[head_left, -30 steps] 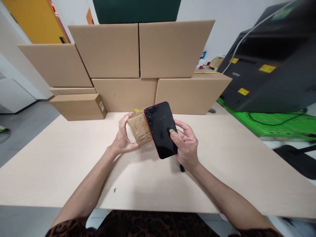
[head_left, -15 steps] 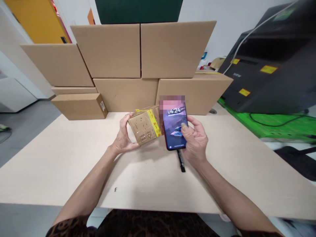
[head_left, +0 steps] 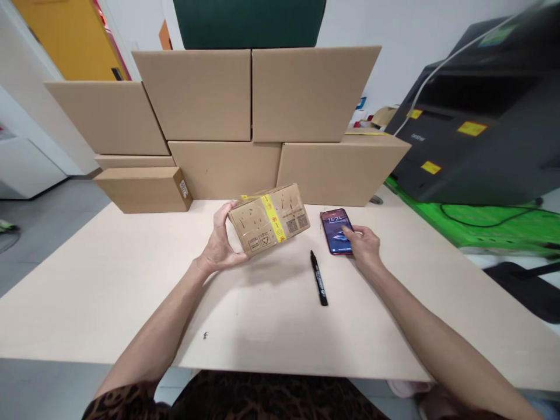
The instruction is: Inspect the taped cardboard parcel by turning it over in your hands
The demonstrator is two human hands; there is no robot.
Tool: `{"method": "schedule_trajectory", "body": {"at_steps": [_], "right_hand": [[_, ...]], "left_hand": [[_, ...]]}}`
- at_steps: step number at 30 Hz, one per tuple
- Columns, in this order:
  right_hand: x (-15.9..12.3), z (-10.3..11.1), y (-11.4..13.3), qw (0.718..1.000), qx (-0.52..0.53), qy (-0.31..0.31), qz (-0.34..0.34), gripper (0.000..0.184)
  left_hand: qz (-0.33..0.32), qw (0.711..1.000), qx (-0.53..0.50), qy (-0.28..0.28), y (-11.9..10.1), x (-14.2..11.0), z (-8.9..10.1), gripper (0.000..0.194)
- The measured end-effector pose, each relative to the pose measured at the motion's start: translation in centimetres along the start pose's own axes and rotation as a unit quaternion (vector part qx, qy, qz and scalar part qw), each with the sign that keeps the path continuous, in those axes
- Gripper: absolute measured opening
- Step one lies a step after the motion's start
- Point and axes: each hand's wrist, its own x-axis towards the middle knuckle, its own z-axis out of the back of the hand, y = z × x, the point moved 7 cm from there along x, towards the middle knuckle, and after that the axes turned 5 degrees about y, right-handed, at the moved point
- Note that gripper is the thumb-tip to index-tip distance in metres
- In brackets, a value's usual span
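Shifted the smartphone [head_left: 336, 236] right and nearer since half a second ago with the right hand [head_left: 366, 244], clear of the carton [head_left: 258, 224], uncovering the carton's right end and more of the marker [head_left: 319, 279]; kept the left hand [head_left: 221, 245] in place. See beneath a pale, smooth table [head_left: 131, 303]. Find at far right a dark grey machine [head_left: 476, 116], lettered "brother", with yellow stickers too blurred to read. Notice along the far side plain cardboard boxes [head_left: 210, 96], stacked beneath a dark green box [head_left: 251, 23], plus a flat cardboard box [head_left: 140, 192] at left with an unreadable white label. Hold the brown carton centrally, tilted, clamped at its left end between widely spread left thumb and fingers; make out yellow tape with red characters, a recycling symbol and square codes. Grip the red-edged smartphone by its right side, thumb over the glossy lit screen; read "14:24". Cannot tell whether resting on the table. Spot the slim black marker lying nearer, between both well-separated hands.
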Motion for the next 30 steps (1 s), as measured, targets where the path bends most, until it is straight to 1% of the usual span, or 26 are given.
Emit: {"method": "schedule_trajectory", "body": {"at_steps": [4, 7, 9, 11, 13, 14, 15, 16, 17, 18, 19, 22, 26, 27, 28, 29, 30], "right_hand": [[1.0, 0.7, -0.6, 0.995, -0.100, -0.001, -0.005, 0.050], [1.3, 1.1, -0.1, 0.978, -0.207, 0.019, -0.006, 0.050], [0.9, 1.1, 0.6, 0.960, -0.276, 0.039, -0.001, 0.061], [-0.1, 0.6, 1.3, 0.942, -0.329, 0.060, 0.007, 0.080], [-1.4, -0.5, 1.9, 0.909, -0.406, 0.091, 0.015, 0.098], [-2.1, -1.2, 2.1, 0.873, -0.474, 0.111, 0.019, 0.102], [-2.7, -1.9, 2.2, 0.837, -0.533, 0.125, 0.022, 0.101], [-3.2, -2.4, 2.3, 0.803, -0.581, 0.134, 0.027, 0.095], [-3.6, -2.8, 2.4, 0.776, -0.615, 0.137, 0.031, 0.088], [-3.9, -3.1, 2.6, 0.763, -0.631, 0.136, 0.037, 0.082], [-4.1, -3.3, 2.6, 0.757, -0.639, 0.133, 0.044, 0.077], [-4.2, -3.4, 2.6, 0.749, -0.647, 0.129, 0.064, 0.070], [-4.1, -3.2, 2.6, 0.739, -0.655, 0.131, 0.085, 0.067], [-4.1, -3.4, 2.9, 0.746, -0.644, 0.136, 0.101, 0.067], [-4.2, -3.9, 3.3, 0.763, -0.616, 0.151, 0.129, 0.067], [-4.5, -4.7, 3.9, 0.789, -0.564, 0.177, 0.164, 0.068], [-4.8, -5.5, 4.8, 0.826, -0.484, 0.206, 0.201, 0.071]], "left_hand": [[0.006, 1.000, 0.002, 0.008, 0.0, 0.0, 0.0, 0.145], [0.008, 1.000, 0.003, 0.013, -0.2, 0.1, 0.1, 0.144], [0.005, 1.000, 0.005, 0.015, -0.3, 0.2, 0.1, 0.142], [0.003, 1.000, 0.007, 0.015, -0.4, 0.2, 0.0, 0.142], [0.005, 1.000, 0.009, 0.011, -0.4, 0.2, 0.0, 0.142], [0.006, 1.000, 0.008, 0.008, -0.3, 0.2, 0.0, 0.142], [0.007, 1.000, 0.008, 0.005, -0.3, 0.2, 0.0, 0.141], [0.009, 1.000, 0.008, 0.002, -0.2, 0.1, 0.0, 0.141], [0.010, 1.000, 0.007, 0.000, -0.2, 0.1, 0.0, 0.141], [0.011, 1.000, 0.006, -0.002, -0.1, 0.1, 0.0, 0.141], [0.011, 1.000, 0.005, -0.003, -0.1, 0.1, 0.0, 0.142], [0.013, 1.000, 0.000, -0.006, 0.1, 0.0, 0.1, 0.143], [0.014, 1.000, -0.006, -0.010, 0.2, 0.0, 0.1, 0.142], [0.016, 1.000, -0.010, -0.009, 0.1, 0.1, 0.1, 0.142], [0.020, 1.000, -0.015, -0.008, 0.0, 0.1, 0.1, 0.143], [0.025, 0.999, -0.021, -0.007, -0.1, 0.3, 0.1, 0.144], [0.032, 0.999, -0.028, -0.009, -0.3, 0.4, 0.2, 0.145]]}}
